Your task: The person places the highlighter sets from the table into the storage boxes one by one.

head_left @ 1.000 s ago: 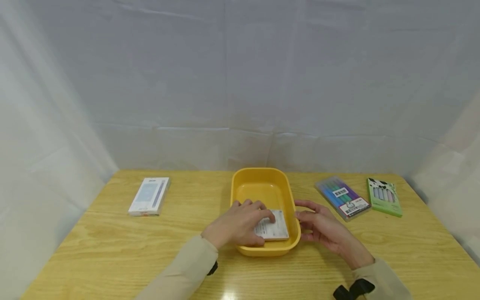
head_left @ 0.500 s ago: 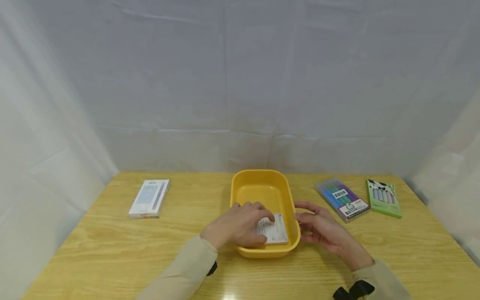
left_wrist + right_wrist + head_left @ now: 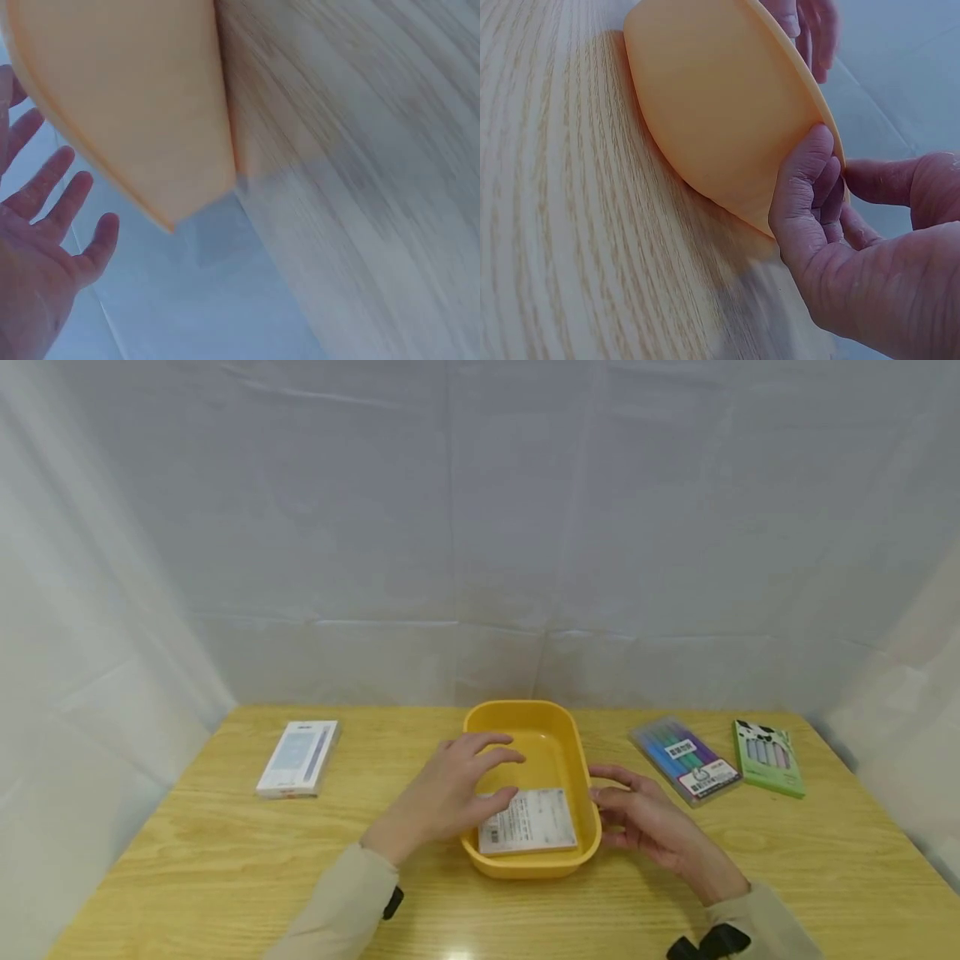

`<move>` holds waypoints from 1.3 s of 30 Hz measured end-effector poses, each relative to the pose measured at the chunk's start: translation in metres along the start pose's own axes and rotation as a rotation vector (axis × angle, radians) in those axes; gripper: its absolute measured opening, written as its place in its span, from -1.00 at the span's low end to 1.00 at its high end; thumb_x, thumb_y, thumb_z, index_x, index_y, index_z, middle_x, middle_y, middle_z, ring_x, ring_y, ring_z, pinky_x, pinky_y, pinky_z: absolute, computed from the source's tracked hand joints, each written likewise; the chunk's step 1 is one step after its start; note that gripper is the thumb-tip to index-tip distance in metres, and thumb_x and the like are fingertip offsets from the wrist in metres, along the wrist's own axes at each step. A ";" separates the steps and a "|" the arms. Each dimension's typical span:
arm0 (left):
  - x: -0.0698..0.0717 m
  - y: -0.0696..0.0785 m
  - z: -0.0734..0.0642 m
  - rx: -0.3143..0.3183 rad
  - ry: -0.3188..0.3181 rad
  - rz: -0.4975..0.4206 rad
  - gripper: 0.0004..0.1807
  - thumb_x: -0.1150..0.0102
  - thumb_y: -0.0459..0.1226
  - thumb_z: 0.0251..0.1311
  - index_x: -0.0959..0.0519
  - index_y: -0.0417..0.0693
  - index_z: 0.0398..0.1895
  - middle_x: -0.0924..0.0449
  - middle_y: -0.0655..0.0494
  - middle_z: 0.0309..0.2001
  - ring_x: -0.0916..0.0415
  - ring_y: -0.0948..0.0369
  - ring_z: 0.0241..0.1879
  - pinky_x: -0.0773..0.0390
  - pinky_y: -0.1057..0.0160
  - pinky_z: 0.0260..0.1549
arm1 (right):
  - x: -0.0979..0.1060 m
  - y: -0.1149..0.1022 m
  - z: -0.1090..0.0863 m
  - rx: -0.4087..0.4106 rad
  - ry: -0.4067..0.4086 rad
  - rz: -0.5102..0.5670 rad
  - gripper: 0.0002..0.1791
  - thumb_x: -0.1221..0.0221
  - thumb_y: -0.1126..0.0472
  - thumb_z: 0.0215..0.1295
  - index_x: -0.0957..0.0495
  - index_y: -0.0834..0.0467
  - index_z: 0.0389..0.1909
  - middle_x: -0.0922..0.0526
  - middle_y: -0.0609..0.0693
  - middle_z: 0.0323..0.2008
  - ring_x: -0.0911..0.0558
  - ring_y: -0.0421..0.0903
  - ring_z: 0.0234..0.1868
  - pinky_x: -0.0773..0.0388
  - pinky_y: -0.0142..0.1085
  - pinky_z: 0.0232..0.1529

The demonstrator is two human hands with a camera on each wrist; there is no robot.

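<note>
A yellow plastic basket (image 3: 525, 862) stands mid-table. A flat white rectangular item (image 3: 536, 822) with printed text and a barcode lies in its near end; its exact kind is unclear. My left hand (image 3: 450, 789) hovers over the basket's left rim, fingers spread and slightly bent, holding nothing. The left wrist view also shows those loose fingers (image 3: 52, 206) beside the basket wall. My right hand (image 3: 648, 818) holds the basket's right side, the thumb at the rim and curled fingers (image 3: 802, 176) against the outer wall.
A white box with a blue panel (image 3: 297, 760) lies at the left of the wooden table (image 3: 360, 827). At the right are a clear case of coloured pens (image 3: 684, 760) and a green box of pastel pens (image 3: 767, 756). White sheeting (image 3: 450, 527) hangs behind the table.
My left hand has lifted off the white item and drawn back to the left, uncovering its printed side. The right hand and the basket stay in place.
</note>
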State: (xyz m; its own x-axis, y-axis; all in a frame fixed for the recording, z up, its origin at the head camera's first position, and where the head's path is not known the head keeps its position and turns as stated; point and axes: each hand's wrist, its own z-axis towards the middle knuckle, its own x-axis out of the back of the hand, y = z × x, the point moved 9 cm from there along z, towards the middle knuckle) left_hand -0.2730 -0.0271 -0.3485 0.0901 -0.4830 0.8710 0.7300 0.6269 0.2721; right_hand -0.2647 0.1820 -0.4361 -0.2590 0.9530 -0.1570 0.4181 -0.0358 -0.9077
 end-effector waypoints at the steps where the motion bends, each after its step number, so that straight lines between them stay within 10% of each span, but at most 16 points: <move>1: 0.003 -0.002 -0.002 0.002 0.022 0.007 -0.61 -0.33 -0.06 0.29 -0.62 0.18 0.18 -0.57 0.07 0.29 -0.51 0.06 0.29 -0.49 -0.12 0.16 | 0.000 0.000 0.000 -0.002 0.001 0.001 -0.28 -0.15 0.14 0.50 -0.08 0.20 0.55 -0.76 -0.06 -0.12 -0.72 -0.16 -0.21 -0.73 -0.31 -0.20; 39: 0.046 -0.089 -0.070 0.264 0.099 0.162 -0.42 -0.31 0.02 0.27 -0.53 0.17 0.35 -0.36 -0.08 0.49 -0.29 -0.19 0.47 -0.35 -0.40 0.22 | 0.000 0.001 0.000 -0.001 -0.023 0.014 -0.26 -0.16 0.12 0.50 -0.06 0.19 0.56 -0.77 -0.04 -0.05 -0.75 -0.13 -0.15 -0.75 -0.24 -0.14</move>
State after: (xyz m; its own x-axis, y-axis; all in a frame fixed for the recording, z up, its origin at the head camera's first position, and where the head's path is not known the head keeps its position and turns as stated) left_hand -0.2867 -0.1478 -0.3616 0.2654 -0.4132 0.8711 0.5007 0.8312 0.2417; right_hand -0.2647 0.1822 -0.4377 -0.2731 0.9452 -0.1788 0.4229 -0.0489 -0.9048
